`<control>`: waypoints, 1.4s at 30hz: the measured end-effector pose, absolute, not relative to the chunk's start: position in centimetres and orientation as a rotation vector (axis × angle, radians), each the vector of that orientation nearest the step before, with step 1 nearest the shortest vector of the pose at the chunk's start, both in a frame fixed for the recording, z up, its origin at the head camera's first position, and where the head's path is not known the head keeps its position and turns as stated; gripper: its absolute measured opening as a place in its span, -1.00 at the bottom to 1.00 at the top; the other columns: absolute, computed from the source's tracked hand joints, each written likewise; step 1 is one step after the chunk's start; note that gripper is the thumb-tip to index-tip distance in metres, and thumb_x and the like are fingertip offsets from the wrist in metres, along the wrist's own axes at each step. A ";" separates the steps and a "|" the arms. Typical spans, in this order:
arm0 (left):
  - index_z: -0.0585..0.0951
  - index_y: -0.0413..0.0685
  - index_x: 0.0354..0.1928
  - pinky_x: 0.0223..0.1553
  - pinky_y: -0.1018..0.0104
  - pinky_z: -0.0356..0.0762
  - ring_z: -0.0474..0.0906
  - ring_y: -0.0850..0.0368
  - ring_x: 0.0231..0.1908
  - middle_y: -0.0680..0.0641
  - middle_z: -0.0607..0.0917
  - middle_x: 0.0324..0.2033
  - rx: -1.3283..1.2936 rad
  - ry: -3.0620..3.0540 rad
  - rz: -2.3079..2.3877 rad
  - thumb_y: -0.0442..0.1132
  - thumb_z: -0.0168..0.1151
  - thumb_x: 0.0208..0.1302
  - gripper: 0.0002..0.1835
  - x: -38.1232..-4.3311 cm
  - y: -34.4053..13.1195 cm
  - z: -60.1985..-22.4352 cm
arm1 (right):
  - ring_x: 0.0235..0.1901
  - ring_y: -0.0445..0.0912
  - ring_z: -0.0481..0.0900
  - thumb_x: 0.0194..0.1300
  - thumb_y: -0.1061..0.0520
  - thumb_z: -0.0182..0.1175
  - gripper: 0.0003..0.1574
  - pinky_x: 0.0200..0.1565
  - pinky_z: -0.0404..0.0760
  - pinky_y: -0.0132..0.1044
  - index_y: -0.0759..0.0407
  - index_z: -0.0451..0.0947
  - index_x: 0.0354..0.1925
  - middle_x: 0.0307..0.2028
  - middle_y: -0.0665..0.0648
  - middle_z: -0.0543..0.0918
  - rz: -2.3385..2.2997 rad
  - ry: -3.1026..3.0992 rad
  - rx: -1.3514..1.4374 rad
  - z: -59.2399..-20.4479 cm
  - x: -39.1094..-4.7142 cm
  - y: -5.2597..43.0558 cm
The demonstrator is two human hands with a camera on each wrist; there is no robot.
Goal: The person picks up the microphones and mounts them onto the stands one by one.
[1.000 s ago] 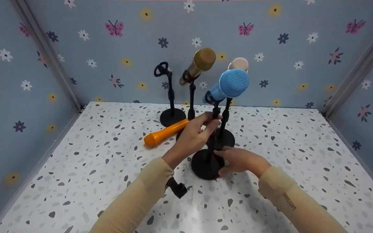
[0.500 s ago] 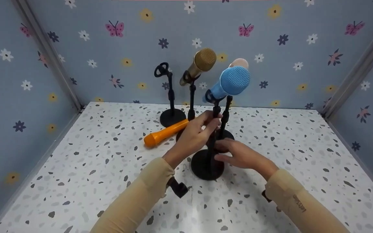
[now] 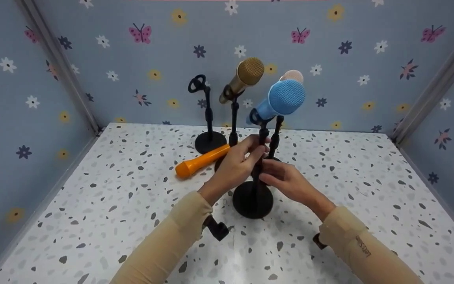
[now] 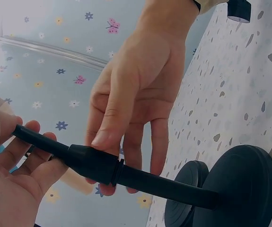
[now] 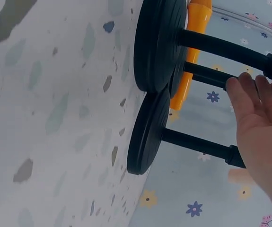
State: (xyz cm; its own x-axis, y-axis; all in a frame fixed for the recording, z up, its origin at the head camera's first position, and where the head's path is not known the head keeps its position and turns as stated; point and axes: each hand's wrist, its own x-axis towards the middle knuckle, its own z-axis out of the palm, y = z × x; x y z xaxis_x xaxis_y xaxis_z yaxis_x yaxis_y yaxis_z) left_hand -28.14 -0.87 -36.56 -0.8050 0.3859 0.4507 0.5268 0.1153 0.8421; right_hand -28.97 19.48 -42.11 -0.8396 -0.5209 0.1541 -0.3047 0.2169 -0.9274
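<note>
A blue microphone [image 3: 286, 98] sits tilted in the clip of the front black microphone stand [image 3: 252, 201], whose round base is on the terrazzo-patterned table. High on that stand's pole, my left hand [image 3: 235, 161] grips the thin upper rod. Lower down, my right hand [image 3: 294, 183] pinches the thick collar [image 4: 94, 163] between thumb and fingers, as the left wrist view shows. An orange microphone [image 3: 201, 161] lies on the table left of my left hand, its far end hidden behind that hand.
Behind stand a gold microphone [image 3: 248, 73] on its stand, a pale pink microphone [image 3: 293, 75] partly hidden by the blue one, and a stand with a bare clip [image 3: 197, 83]. Flowered blue panels [image 3: 132, 71] enclose the back and sides.
My right hand has moved up from the base of the front stand to its collar. The blue microphone has risen slightly; my left hand keeps its place on the rod.
</note>
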 end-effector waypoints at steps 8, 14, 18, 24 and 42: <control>0.57 0.01 0.16 0.11 0.25 0.53 0.60 0.14 -0.06 0.08 0.67 -0.11 -0.930 -2.250 -1.787 -0.19 0.03 0.59 -0.75 -28.2 -0.7 -36.6 | 0.12 0.08 0.64 0.47 0.19 0.23 -0.45 0.07 0.65 -0.09 0.33 0.42 0.34 0.20 0.30 0.58 -1.828 2.211 -0.705 -42.3 -28.9 19.0; 0.57 0.00 0.17 0.13 0.25 0.51 0.58 0.18 -0.05 0.03 0.67 -0.05 -0.948 -2.243 -1.771 -0.18 0.03 0.59 -0.75 -28.2 -0.9 -36.7 | 0.02 0.09 0.68 0.40 0.20 0.31 -0.51 0.01 0.69 -0.09 0.30 0.46 0.22 0.08 0.28 0.60 -1.855 2.263 -0.696 -42.6 -28.9 18.5; 0.57 0.02 0.18 0.15 0.26 0.50 0.58 0.17 -0.04 0.08 0.67 -0.05 -0.957 -2.244 -1.765 -0.16 0.04 0.59 -0.74 -28.2 -0.9 -36.6 | 0.04 0.08 0.65 0.40 0.15 0.32 -0.47 0.05 0.66 -0.12 0.27 0.41 0.23 0.09 0.25 0.59 -1.826 2.299 -0.737 -42.7 -28.9 18.4; 0.57 -0.01 0.18 0.12 0.24 0.53 0.59 0.16 -0.08 0.08 0.66 -0.10 -0.961 -2.234 -1.764 -0.18 0.04 0.59 -0.74 -28.2 -0.9 -36.6 | 0.21 0.08 0.56 0.46 0.19 0.24 -0.37 0.21 0.54 -0.15 0.27 0.34 0.40 0.23 0.23 0.56 -1.860 2.213 -0.822 -42.6 -28.7 18.6; 0.58 0.00 0.19 0.13 0.26 0.51 0.58 0.19 -0.05 0.09 0.67 -0.05 -0.943 -2.250 -1.758 -0.16 0.03 0.59 -0.73 -28.2 -0.9 -36.7 | 0.12 0.05 0.60 0.42 0.09 0.31 -0.36 0.13 0.61 -0.11 0.14 0.39 0.39 0.19 0.17 0.58 -1.802 2.259 -0.745 -42.8 -28.7 18.3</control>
State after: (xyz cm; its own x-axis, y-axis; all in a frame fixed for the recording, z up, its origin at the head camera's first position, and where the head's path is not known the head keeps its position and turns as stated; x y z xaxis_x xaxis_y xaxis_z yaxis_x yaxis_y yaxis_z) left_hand -28.23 -0.93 -36.71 -0.7952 0.3885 0.4656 0.5458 0.1240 0.8287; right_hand -28.67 18.28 -42.82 -0.8637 -0.4704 0.1809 -0.2809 0.1513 -0.9477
